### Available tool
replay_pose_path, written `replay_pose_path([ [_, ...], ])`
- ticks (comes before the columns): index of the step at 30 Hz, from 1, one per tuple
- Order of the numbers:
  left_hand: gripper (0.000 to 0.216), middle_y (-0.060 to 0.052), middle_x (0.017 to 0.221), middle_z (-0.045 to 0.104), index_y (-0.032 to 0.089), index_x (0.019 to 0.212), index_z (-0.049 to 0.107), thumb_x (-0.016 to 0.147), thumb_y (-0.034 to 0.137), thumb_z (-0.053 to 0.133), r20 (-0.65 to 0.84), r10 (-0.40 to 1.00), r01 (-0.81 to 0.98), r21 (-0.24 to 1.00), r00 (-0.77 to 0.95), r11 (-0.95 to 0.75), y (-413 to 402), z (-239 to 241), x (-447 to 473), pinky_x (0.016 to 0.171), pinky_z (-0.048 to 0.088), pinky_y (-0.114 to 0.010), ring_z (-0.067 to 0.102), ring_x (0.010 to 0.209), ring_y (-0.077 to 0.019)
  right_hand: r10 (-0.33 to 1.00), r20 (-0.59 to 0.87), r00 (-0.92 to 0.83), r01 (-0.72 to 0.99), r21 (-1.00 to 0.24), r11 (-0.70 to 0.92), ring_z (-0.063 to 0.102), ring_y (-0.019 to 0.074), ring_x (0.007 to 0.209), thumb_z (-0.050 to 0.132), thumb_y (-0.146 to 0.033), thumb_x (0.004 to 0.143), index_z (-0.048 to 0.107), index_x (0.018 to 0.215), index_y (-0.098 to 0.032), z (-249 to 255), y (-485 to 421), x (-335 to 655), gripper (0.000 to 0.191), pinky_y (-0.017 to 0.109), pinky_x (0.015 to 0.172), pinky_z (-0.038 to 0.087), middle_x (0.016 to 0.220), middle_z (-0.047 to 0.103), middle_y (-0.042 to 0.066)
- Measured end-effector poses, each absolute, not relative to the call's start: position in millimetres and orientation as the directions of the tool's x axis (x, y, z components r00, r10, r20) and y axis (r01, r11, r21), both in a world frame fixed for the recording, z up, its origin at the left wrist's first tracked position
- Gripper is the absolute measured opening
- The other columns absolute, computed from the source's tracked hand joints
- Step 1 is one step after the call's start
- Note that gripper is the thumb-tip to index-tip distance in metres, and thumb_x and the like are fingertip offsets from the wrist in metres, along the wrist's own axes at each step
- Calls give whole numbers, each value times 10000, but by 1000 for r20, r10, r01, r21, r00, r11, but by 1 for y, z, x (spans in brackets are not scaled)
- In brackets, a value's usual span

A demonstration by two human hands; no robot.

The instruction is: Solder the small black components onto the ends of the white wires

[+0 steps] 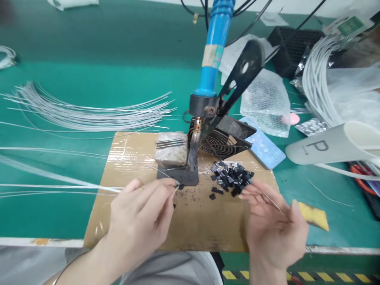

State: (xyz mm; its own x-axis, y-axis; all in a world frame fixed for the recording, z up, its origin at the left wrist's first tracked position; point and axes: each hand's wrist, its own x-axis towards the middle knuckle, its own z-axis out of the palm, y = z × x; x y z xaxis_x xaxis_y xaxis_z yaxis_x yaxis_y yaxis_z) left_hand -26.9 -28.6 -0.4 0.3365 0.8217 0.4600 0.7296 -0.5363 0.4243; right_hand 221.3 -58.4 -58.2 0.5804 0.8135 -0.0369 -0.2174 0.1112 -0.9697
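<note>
My left hand (145, 213) is closed in a pinch just in front of the soldering stand. White wires (109, 189) run into it from the left, and a small black piece (181, 187) shows at its fingertips; the exact grip is hidden. At the right, my right hand (274, 225) is turned palm up, fingertips at the edge of a pile of small black pieces (233, 177). A thin silvery wire (271, 201) lies across its fingers towards the thumb. Between the hands stands a blue-handled soldering iron (212, 59), tip down in its holder.
A cardboard sheet (208, 221) covers the bench front. Behind it are a wrapped block (170, 156) with metal pins, a black fan (222, 138) and a bundle of white wires (97, 114). A white cup (326, 144), blue box (264, 146) and yellow sponge (314, 215) stand right.
</note>
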Motion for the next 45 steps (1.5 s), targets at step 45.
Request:
replay_pose_path([
  [45, 226, -132, 1018, 702, 200, 836, 710, 1019, 192, 578, 341, 908, 882, 313, 243, -354, 126, -54, -118, 977, 489, -505, 603, 1038, -321, 803, -57, 593, -79, -997, -13, 721, 184, 654, 769, -578, 924, 797, 820, -160, -81, -71, 226, 432, 328, 654, 558, 772, 810, 48],
])
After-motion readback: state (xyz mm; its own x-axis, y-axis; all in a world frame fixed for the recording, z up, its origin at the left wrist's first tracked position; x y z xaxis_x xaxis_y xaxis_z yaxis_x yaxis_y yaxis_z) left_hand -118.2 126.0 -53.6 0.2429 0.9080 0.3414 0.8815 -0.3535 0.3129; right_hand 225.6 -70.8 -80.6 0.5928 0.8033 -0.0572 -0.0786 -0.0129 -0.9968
